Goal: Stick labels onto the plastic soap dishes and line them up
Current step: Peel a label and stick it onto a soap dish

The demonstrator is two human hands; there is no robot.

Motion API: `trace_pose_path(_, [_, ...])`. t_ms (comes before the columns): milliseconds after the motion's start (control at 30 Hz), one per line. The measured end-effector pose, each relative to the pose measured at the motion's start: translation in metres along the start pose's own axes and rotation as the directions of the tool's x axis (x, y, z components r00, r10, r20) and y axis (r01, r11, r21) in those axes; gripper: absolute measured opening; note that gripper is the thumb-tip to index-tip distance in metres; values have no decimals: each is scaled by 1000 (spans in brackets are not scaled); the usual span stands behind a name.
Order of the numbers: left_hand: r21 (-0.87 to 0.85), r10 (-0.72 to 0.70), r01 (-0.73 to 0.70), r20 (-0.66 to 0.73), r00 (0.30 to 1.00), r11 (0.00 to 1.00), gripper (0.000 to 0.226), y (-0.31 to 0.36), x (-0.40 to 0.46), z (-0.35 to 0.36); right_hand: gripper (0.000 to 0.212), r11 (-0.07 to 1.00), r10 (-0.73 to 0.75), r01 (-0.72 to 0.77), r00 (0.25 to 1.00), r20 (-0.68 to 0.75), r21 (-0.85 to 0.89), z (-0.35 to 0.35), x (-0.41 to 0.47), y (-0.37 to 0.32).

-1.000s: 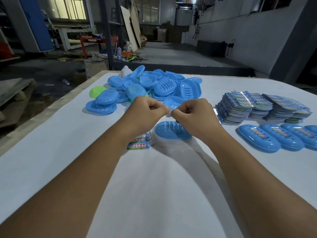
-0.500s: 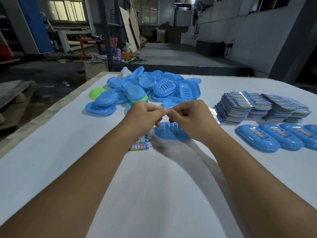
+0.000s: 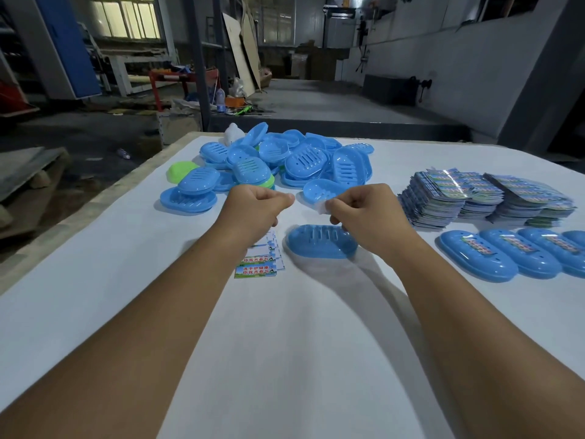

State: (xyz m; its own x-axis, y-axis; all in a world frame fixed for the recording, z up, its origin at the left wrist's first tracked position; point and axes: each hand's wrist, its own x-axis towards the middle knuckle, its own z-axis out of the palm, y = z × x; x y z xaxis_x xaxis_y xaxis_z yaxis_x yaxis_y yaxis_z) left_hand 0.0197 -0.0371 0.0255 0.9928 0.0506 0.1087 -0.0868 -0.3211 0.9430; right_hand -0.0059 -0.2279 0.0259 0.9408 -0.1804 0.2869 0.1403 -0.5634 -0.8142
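A blue soap dish (image 3: 319,247) lies upside down on the white table, just below my hands. My right hand (image 3: 367,213) hovers over its right end, with thumb and fingers pinched on a pale, thin label sheet (image 3: 320,209). My left hand (image 3: 253,210) is a short gap to the left, its fingertips pinched together; I see nothing between them. A small stack of printed labels (image 3: 258,263) lies under my left wrist, beside the dish.
A heap of blue soap dishes (image 3: 304,160) with a green one (image 3: 180,171) fills the far middle of the table (image 3: 285,343). Tall label stacks (image 3: 459,198) stand at the right. In front of them is a row of labelled blue dishes (image 3: 506,256).
My hands were pinched together over the dish; now they have pulled apart sideways, and the pale sheet shows in my right fingers.
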Motion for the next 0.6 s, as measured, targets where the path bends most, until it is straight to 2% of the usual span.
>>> trace_pose_path(233, [-13,-27,27,28,999,1000,18,0,2,1,22,999,-8,6,1000,30,46,3,-4,-3])
trace_pose_path(367, [-8,21,-21,56,998,1000,20,0,-1,6,18,994,-36,32,999,40,103,3,-5,-5])
trace_pose_path(600, [-29,104,-101,153,983,995,20,0,-9,12,18,992,-114,110,991,70,68,7,-7,-6])
